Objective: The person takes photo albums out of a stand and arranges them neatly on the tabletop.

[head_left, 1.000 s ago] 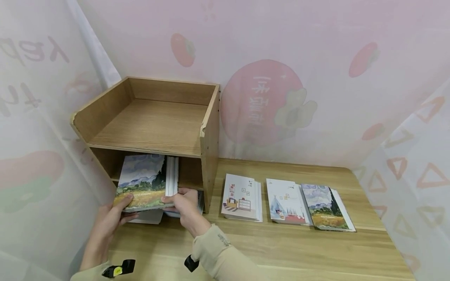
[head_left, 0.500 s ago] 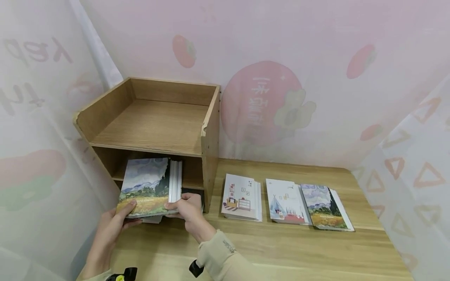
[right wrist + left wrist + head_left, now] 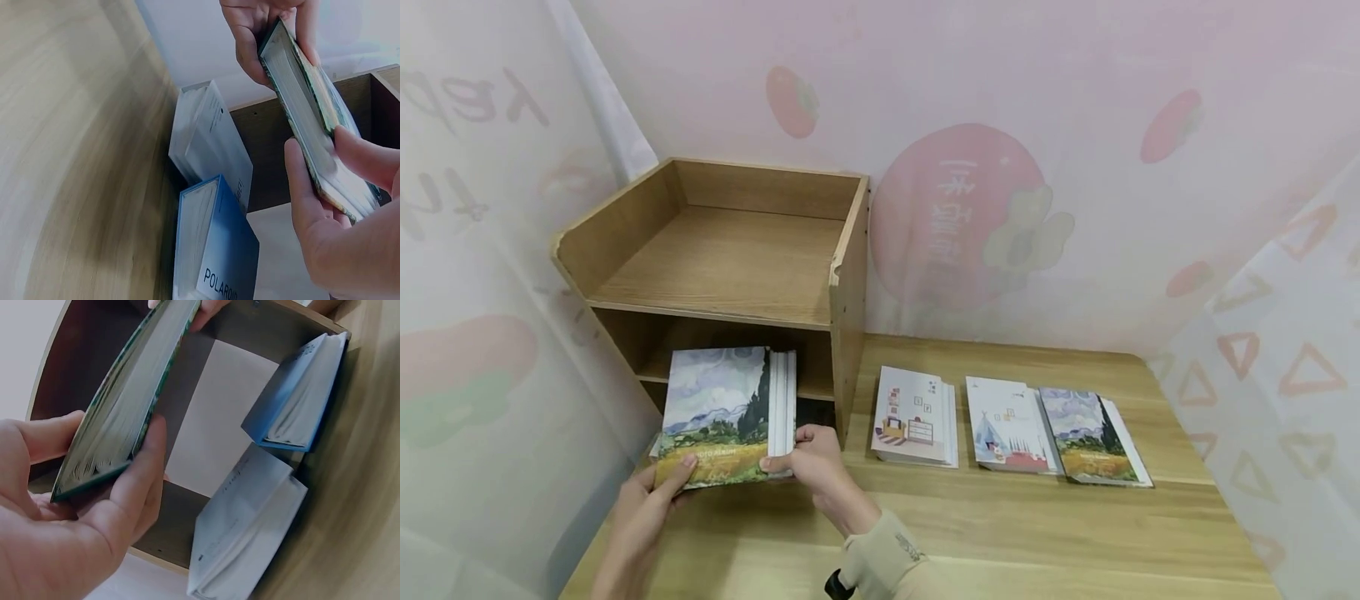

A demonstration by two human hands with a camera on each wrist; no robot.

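A photo album [image 3: 718, 408] with a painted landscape cover is held in front of the wooden shelf unit's middle opening, cover up. My left hand [image 3: 651, 496] grips its lower left corner, thumb on the cover and fingers beneath. At its lower right side, my right hand [image 3: 820, 467] pinches the edge, thumb above. Both wrist views show the album's page block [image 3: 128, 403] between the hands. In the bottom compartment, a blue album [image 3: 225, 247] marked POLAROID and a whitish album [image 3: 215, 140] lie side by side, mostly hidden in the head view.
The shelf unit [image 3: 847, 333] stands at the table's left, against the curtain. To its right on the wooden table [image 3: 1037, 533] lie an album with a room drawing [image 3: 910, 417], one with a tent drawing [image 3: 1007, 425] and another landscape album [image 3: 1090, 437].
Both hands have drawn the landscape album out of the shelf opening, toward me and slightly to the right. The albums on the table have stayed put.
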